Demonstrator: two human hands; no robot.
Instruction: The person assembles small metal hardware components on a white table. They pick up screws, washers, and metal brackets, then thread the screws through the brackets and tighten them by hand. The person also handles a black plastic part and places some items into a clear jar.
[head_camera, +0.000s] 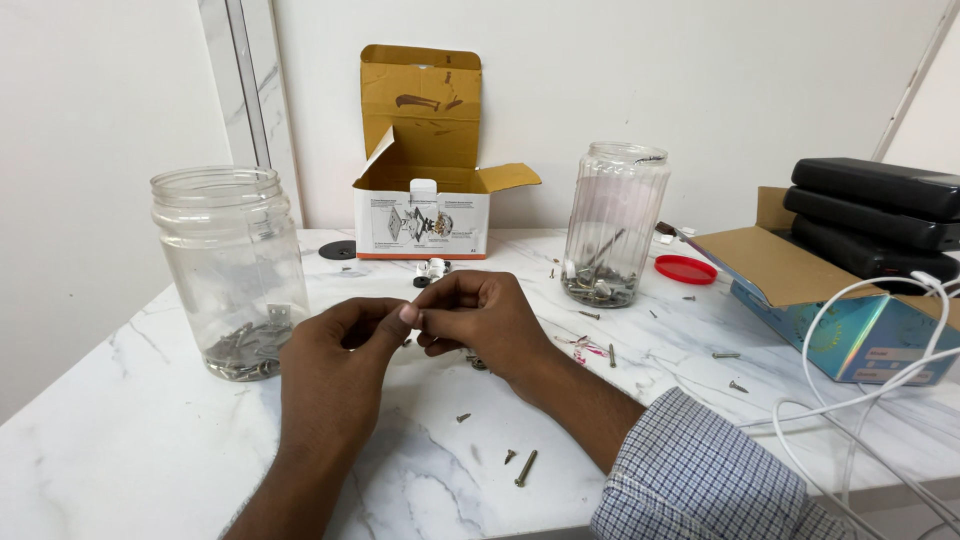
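1. Both hands meet over the middle of the white marble tabletop (130, 440), fingertips pressed together. The left hand (335, 375) has thumb and forefinger pinched shut; the right hand (485, 320), in a checked sleeve (700, 475), curls its fingers toward the same spot. Something small sits between the fingertips, too small to make out.
2. Left of the hands stands a clear plastic jar (228, 270), lid off, with a low heap of metal screws and bits in its bottom.
3. A second clear jar (612, 225) stands farther back on the right, also open, with screws in its base. Its red lid (685, 269) lies flat just beside it.
4. Loose screws lie scattered across the tabletop; one longer brass screw (526, 468) lies near the front edge, below the right forearm.
5. At the far side, against the wall, sits an open cardboard box (425, 190) with its flap up.
6. On the right is a blue box (850, 335) with black cases (875, 215) stacked on it, and white cables (860, 400) loop over the tabletop's edge.
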